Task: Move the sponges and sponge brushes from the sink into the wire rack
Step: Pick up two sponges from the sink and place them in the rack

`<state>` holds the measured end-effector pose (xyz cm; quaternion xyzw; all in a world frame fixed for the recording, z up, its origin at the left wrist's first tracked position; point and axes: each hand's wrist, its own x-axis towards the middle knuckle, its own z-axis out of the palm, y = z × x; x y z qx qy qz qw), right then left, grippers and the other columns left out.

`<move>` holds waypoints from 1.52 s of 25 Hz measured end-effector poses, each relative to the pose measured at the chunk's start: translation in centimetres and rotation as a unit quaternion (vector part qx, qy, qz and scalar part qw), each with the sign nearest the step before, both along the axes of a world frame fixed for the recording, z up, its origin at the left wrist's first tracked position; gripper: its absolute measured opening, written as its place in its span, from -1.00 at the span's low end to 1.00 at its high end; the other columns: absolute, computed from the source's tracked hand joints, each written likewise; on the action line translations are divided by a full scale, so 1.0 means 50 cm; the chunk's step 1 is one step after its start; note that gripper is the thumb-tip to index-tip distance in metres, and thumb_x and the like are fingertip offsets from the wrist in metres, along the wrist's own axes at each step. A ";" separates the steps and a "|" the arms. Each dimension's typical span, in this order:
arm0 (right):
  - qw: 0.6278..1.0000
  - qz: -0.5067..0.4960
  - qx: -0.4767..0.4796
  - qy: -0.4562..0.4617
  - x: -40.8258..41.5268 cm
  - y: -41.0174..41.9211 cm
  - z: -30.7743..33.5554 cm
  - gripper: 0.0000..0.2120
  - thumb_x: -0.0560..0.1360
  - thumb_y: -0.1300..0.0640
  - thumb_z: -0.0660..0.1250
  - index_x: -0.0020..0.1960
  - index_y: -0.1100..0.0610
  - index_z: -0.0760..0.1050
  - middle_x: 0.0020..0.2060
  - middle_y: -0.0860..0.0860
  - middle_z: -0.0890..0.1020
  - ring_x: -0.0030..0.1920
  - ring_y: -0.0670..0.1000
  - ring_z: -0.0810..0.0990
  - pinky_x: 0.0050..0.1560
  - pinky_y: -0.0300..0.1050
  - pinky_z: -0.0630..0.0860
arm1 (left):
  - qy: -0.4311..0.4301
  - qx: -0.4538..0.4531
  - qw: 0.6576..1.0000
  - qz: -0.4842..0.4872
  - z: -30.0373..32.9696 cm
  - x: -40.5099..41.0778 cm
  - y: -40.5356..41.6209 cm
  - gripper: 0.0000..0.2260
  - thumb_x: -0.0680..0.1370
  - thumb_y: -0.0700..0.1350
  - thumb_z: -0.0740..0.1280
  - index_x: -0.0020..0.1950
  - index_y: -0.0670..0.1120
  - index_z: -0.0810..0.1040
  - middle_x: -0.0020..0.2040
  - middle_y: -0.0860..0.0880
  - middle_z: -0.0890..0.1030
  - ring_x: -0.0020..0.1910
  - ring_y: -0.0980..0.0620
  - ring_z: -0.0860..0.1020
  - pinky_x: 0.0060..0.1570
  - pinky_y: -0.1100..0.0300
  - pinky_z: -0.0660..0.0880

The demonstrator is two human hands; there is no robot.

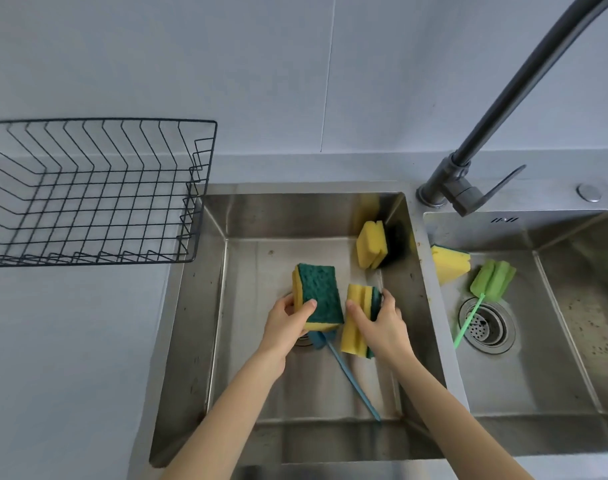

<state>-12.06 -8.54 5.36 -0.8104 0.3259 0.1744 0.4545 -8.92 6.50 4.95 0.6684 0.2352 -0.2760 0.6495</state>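
Over the left sink basin [191, 306], my left hand [288, 323] grips a yellow sponge with a green scouring face [321, 296]. My right hand [382, 323] grips a second yellow-and-green sponge [356, 317], held on edge. A blue sponge brush [351, 379] lies on the basin floor beneath both hands. A third sponge [371, 244] leans in the basin's far right corner. The right basin holds a fourth sponge [447, 265] and a green sponge brush [491, 278]. The black wire rack [98, 192] stands on the counter at the left with nothing in it.
A dark grey tap [468, 174] rises behind the divider between the basins and arches to the upper right. A round drain [487, 325] sits in the right basin. A pale counter [70, 358] lies left of the sink.
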 end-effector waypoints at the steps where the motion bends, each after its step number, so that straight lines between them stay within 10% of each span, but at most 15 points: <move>1: 1.000 -0.003 -0.004 -0.003 0.001 0.002 0.009 -0.21 0.44 -0.19 0.25 0.48 0.12 -0.03 0.42 0.20 0.24 0.41 0.23 0.23 0.37 0.14 0.25 | -0.005 -0.008 1.000 -0.002 0.010 -0.004 0.006 -0.86 0.48 -0.09 0.32 0.00 0.01 0.41 -0.11 0.10 0.54 -0.10 0.16 0.53 -0.22 0.30 0.47; 17: 0.986 0.023 0.145 -0.078 -0.001 0.068 0.123 -0.45 0.54 -0.14 0.10 0.46 0.07 0.14 0.38 0.05 0.36 0.36 0.07 0.35 0.32 0.01 0.31 | -0.062 -0.062 0.996 0.008 0.115 -0.071 0.126 -0.64 0.50 -0.11 0.30 0.27 -0.16 0.40 0.18 -0.11 0.55 0.12 -0.02 0.54 0.00 0.22 0.52; 27: 0.951 0.015 0.270 -0.152 -0.013 0.058 0.151 -0.82 0.54 0.15 0.21 0.13 0.06 0.45 -0.12 -0.12 0.63 -0.12 -0.16 0.61 -0.26 -0.34 0.52 | -0.129 -0.070 0.989 0.014 0.164 -0.089 0.167 -0.69 0.52 -0.08 0.27 0.24 -0.13 0.44 0.14 -0.09 0.58 0.08 0.06 0.57 -0.10 0.31 0.52; 38: 0.902 0.033 0.415 -0.117 0.051 0.094 0.233 -0.82 0.52 0.18 0.21 0.05 0.16 0.53 -0.07 0.03 0.65 -0.04 -0.01 0.60 -0.09 -0.21 0.58 | -0.209 -0.049 0.975 0.050 0.242 -0.046 0.254 -0.73 0.48 -0.10 0.32 0.16 0.04 0.41 0.03 -0.08 0.59 0.05 0.03 0.59 -0.12 0.26 0.56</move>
